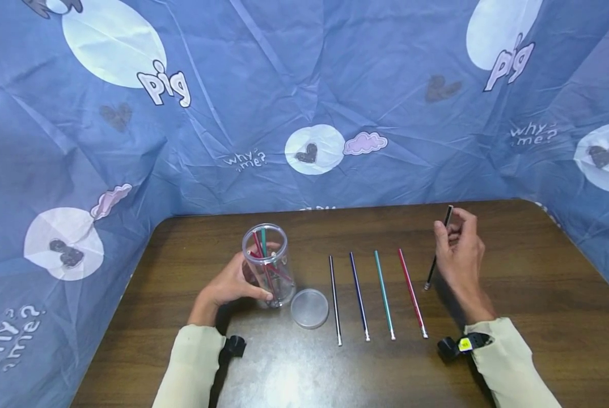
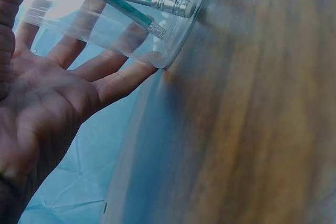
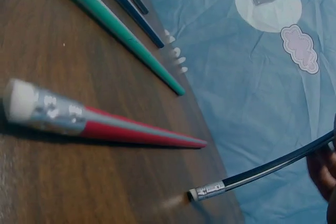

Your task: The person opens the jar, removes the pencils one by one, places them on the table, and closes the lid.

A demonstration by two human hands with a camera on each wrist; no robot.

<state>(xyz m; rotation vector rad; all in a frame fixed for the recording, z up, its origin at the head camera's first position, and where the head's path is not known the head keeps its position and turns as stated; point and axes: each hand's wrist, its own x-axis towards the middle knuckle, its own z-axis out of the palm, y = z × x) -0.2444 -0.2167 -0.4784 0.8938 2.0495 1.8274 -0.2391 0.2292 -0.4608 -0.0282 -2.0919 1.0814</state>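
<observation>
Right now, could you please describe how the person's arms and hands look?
The left hand and right hand are gloveless. Pale cream sleeves reach toward both wrists. Small black devices sit at both wrists; the right one carries a yellow label, its marking too small to read.

Backdrop (image 1: 263, 73): creased blue cloth ahead of me
Lettering (image 1: 164, 85): I read "pig", "why me?"
Clouds (image 1: 366, 143): pink, beside white circles (image 1: 327, 148) with grey hearts (image 1: 307, 153)
Table (image 1: 549, 283): brown wood grain, glare (image 1: 286, 385) toward my side
</observation>
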